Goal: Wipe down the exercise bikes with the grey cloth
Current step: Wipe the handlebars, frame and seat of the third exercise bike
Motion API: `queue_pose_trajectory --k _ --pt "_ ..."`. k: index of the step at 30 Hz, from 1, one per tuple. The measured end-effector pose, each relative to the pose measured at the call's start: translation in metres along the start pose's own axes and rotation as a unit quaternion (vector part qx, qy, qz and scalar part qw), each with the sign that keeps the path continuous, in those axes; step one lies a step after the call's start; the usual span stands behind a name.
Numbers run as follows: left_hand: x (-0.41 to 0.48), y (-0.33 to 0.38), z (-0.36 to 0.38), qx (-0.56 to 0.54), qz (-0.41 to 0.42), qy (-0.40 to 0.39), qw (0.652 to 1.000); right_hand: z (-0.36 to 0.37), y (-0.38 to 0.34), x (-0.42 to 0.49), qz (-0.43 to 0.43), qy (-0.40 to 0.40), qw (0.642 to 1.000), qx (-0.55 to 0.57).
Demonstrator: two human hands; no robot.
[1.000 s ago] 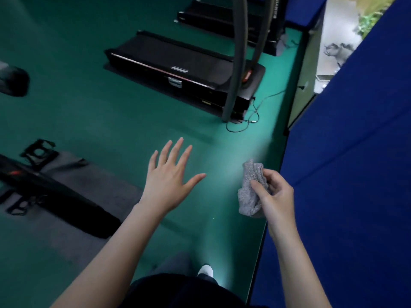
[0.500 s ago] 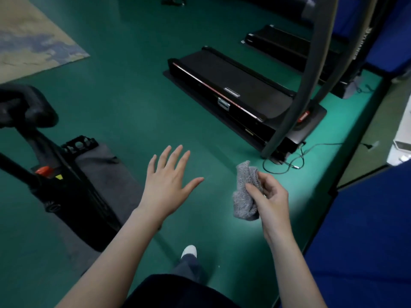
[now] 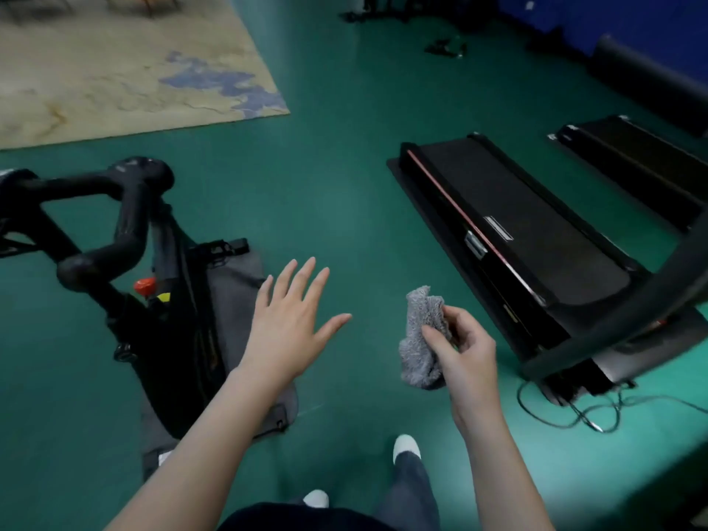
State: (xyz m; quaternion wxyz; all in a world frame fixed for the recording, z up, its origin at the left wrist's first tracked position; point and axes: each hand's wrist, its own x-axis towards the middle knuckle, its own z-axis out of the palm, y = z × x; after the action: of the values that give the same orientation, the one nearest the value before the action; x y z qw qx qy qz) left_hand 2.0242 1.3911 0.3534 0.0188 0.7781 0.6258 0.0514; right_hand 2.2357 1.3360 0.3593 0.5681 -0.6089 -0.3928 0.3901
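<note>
**Change.** Over the last second my view has swung to the left. The black exercise bike (image 3: 172, 320) was only a sliver at the left edge; it now shows its looped black handlebar (image 3: 126, 208), its frame and a small red knob (image 3: 145, 286). The blue padded surface that filled the right side is out of view. The pose of both hands is unchanged.

**Hands.** My left hand (image 3: 285, 327) is held flat above the floor, fingers straight and spread, holding nothing. My right hand (image 3: 465, 350) has its thumb and fingers curled round the crumpled grey fleecy cloth (image 3: 421, 339).

**Task item.** The cloth hangs from the right hand in the air, right of the bike and well apart from it. It touches no machine.

**Meaning for the task.** I judge this to be the approach step, with no wiping of this bike begun. The handlebar is the nearest high part to reach first.

**Surface and room.**
- The floor (image 3: 325, 185) is smooth green sheet.
- The bike stands on a grey rectangular mat (image 3: 237, 297).
- A black flat treadmill (image 3: 517, 231) lies to the right, with a loose black cable (image 3: 574, 412) at its near end.
- A second black treadmill (image 3: 643, 162) lies beyond it.
- A beige rug with blue patches (image 3: 115, 78) lies at the far left.
- A blue wall (image 3: 613, 17) closes the far right.
</note>
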Motion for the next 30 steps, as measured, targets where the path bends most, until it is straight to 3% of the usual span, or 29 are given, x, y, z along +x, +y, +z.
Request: queue_pose_trajectory --k 6,13,21,30 --pt "0.036 0.046 0.005 0.004 -0.111 0.016 0.994 -0.024 -0.003 0.088 -0.029 -0.119 0.992 -0.001" --pt "0.044 0.081 0.0 0.011 -0.221 0.034 0.975 -0.043 -0.01 0.162 -0.015 -0.202 0.979 0.01" --pt "0.041 0.075 0.004 -0.01 -0.328 0.05 0.943 0.002 -0.009 0.192 -0.007 -0.317 0.948 -0.007" --pt "0.081 0.031 0.019 -0.017 -0.367 0.048 0.929 0.065 -0.002 0.235 0.01 -0.358 0.933 -0.028"
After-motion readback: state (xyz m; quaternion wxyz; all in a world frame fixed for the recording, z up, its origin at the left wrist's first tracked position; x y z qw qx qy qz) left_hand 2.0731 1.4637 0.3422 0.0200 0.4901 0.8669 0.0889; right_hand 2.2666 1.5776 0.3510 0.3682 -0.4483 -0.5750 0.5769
